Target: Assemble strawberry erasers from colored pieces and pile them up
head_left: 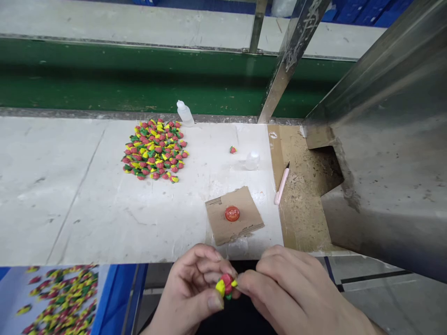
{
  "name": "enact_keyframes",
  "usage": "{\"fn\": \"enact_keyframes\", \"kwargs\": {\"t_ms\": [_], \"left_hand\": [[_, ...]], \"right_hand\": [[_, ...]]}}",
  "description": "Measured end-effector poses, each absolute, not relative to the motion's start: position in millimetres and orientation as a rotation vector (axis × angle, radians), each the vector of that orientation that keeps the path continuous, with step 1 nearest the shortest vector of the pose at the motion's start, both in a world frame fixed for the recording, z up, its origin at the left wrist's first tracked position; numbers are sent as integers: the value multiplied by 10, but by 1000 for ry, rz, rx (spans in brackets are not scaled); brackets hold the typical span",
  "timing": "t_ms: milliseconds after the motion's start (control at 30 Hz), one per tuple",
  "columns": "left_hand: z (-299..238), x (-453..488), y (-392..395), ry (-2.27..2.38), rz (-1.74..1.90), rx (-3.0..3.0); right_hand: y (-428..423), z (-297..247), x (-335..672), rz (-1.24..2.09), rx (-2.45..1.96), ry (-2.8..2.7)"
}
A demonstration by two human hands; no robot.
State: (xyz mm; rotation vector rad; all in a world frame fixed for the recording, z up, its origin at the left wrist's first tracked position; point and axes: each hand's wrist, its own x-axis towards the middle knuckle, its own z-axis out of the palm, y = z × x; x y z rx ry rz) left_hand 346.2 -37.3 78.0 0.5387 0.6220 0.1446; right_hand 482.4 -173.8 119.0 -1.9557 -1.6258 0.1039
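Observation:
Just past the table's front edge, my left hand [199, 288] pinches a small red, yellow and green figurine [227, 283], shaped like a fruit or parrot. My right hand [289, 288] is closed in a pinch at the figurine's right side, against a small yellow tip; whether it also holds something thin is hidden. Beyond both hands lies a brown cardboard piece [233, 228] with a round red disc [232, 213] of glossy paste or liquid on it. A heap of similar figurines [155, 149] covers the table's left middle.
One figurine [233, 149] lies apart near a clear round dome [253, 160]. A white squeeze bottle [185, 113] stands at the back. A pink pen [282, 185] rests by a cardboard strip [300, 204]. Metal housing [391, 139] bounds the right; a blue bin [117, 298] holds more figurines lower left.

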Motion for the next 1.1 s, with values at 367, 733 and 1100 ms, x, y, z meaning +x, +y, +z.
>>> {"fn": "enact_keyframes", "kwargs": {"t_ms": [367, 733, 1100], "left_hand": [[797, 3462, -412, 688, 149, 578], [663, 3380, -345, 582, 73, 697], [721, 3399, -329, 611, 56, 773]], "right_hand": [[-1771, 1232, 4804, 147, -1951, -1646], [-1751, 1261, 4890, 264, -1936, -1695], [-1802, 1250, 4986, 426, -1866, -1786]]}}
